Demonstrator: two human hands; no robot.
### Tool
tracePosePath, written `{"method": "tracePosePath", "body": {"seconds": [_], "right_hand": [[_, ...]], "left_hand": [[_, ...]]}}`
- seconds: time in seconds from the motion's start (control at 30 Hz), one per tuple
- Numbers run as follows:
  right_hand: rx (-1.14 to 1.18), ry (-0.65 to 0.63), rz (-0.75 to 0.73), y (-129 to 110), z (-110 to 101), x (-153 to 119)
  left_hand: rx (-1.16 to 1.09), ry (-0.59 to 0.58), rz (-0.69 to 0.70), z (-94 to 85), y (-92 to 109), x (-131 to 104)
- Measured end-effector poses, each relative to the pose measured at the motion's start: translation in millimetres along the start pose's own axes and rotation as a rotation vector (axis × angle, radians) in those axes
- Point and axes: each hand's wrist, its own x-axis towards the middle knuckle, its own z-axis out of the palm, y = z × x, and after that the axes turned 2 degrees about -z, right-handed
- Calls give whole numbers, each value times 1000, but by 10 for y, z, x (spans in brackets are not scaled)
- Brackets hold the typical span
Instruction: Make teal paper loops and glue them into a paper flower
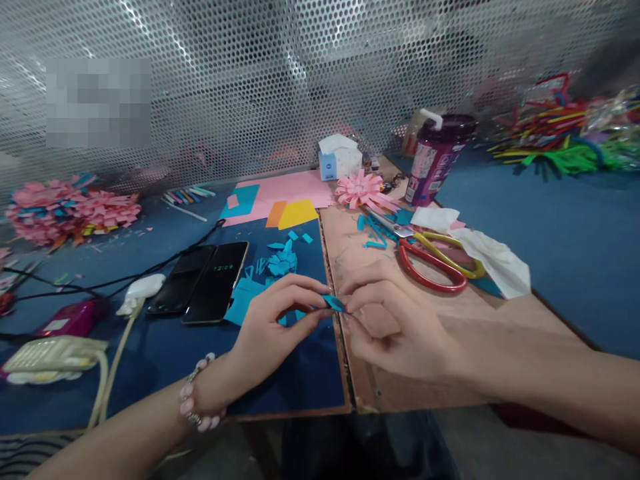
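Note:
A small blue paper piece is pinched between both hands, above the seam of the two table boards. My left hand, with a beaded bracelet at the wrist, grips its left end between thumb and fingertips. At the right end, the thumb and fingers of my right hand are closed on the same piece. Just beyond the left hand lies a blue paper flower, with blue paper scraps around it. Red-and-yellow-handled scissors rest behind the right hand.
Two phones, a power strip and cables occupy the left. Pink paper, a pink paper flower, a tissue box and a purple cup stand or lie at the back, before a perforated metal panel. Crumpled tissue lies right.

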Motion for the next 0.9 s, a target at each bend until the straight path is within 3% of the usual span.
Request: {"method": "tracePosePath", "body": {"seconds": [0.9], "right_hand": [[-2,7,11,-3,-8,23]], "left_hand": [[-168,6,-84,3,-13,-21]]}}
